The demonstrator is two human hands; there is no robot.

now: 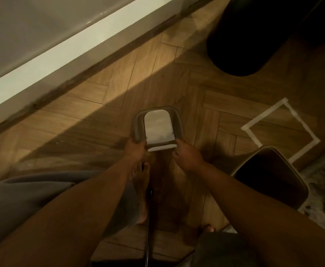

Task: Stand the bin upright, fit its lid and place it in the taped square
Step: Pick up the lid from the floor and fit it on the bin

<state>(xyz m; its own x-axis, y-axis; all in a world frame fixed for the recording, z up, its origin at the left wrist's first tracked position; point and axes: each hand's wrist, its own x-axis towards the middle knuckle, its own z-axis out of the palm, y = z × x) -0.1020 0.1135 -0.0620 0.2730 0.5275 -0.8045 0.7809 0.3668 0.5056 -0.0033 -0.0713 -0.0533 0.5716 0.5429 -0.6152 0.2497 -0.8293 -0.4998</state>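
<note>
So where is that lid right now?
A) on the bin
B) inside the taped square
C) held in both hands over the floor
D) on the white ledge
C: both the left hand and right hand grip the lid at its near corners, while the bin stands open to the right.

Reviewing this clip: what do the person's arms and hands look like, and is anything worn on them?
Both forearms are bare up to the frame's edge: no sleeves show. The left hand and right hand wear no gloves, and I can see no watch, ring or bracelet, though the light is dim. Grey fabric, apparently loose clothing, lies below the left arm. No cables or markings on either arm.
</note>
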